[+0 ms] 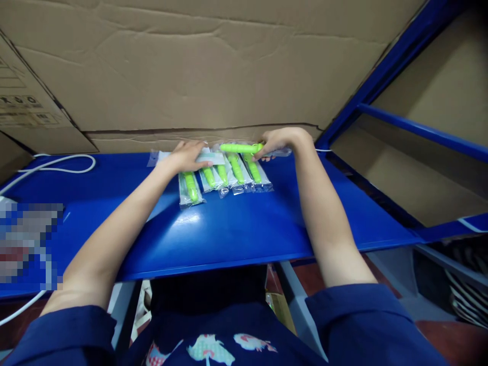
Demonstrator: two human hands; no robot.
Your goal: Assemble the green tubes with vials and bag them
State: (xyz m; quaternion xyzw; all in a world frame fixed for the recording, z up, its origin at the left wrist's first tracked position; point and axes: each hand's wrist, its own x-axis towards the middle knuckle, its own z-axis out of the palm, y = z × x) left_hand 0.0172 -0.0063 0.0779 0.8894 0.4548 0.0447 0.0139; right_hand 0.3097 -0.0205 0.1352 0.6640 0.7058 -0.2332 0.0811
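Several green pen-like items in clear plastic sleeves (229, 178) lie side by side on the blue table (236, 229), near its far edge. My left hand (186, 156) rests on their upper ends, with its fingers closed on a pale flat strip (211, 158) laid across them. My right hand (280, 143) is at the right end of the row and grips a loose green pen-like item (240, 148) held crosswise above the packets.
A large cardboard sheet (198, 66) stands behind the table. A white cable (57, 165) loops at the far left. A blue metal frame (400, 122) rises on the right, with cardboard behind it. A blurred patch covers the near left.
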